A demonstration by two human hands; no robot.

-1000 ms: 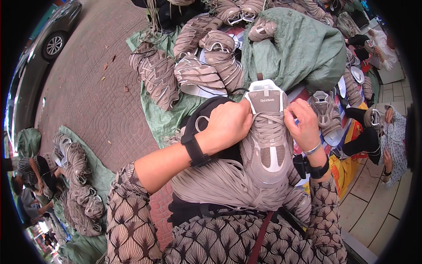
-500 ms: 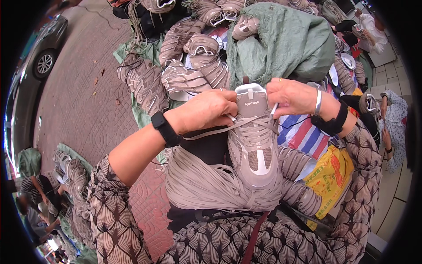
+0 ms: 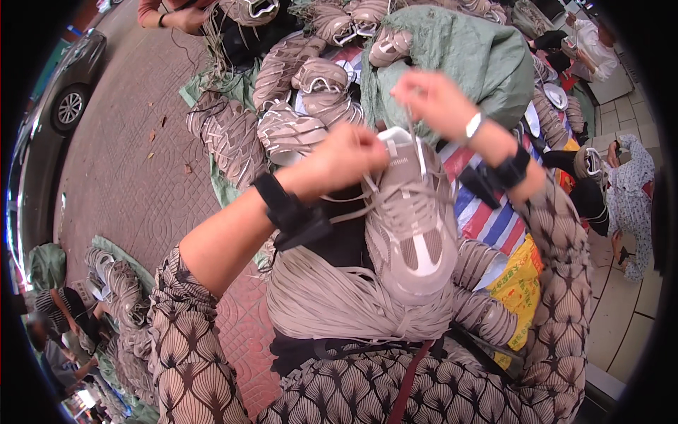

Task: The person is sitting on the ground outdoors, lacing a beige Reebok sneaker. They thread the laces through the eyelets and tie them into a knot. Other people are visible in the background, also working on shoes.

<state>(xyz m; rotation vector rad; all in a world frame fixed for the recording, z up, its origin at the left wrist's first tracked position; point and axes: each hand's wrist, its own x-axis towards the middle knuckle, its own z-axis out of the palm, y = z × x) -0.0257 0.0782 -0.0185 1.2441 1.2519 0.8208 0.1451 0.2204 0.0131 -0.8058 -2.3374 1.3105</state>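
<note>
A beige and grey sneaker (image 3: 417,237) rests on my lap, toe toward me, its flat laces crossing over the tongue. My right hand (image 3: 441,106), raised above the shoe's collar and smeared by motion, pinches a shoelace (image 3: 422,157) that runs up from the right eyelets. At the collar's left side my left hand (image 3: 346,159) is closed, its fingertips pinched around the lace by the left eyelets. Across my thighs, under the toe, lies a thick bundle of loose beige laces (image 3: 318,290).
Piles of similar shoes (image 3: 229,138) lie ahead, around a green woven sack (image 3: 487,63). Beside my right arm are a striped sheet (image 3: 487,219) and a yellow bag (image 3: 519,283). Other people sit at right (image 3: 628,201) and far left; a car (image 3: 63,99) stands left.
My right hand has risen up and away from the shoe's collar, drawing the lace upward. My left hand has shifted slightly up and turned. The shoe stays in place on my lap.
</note>
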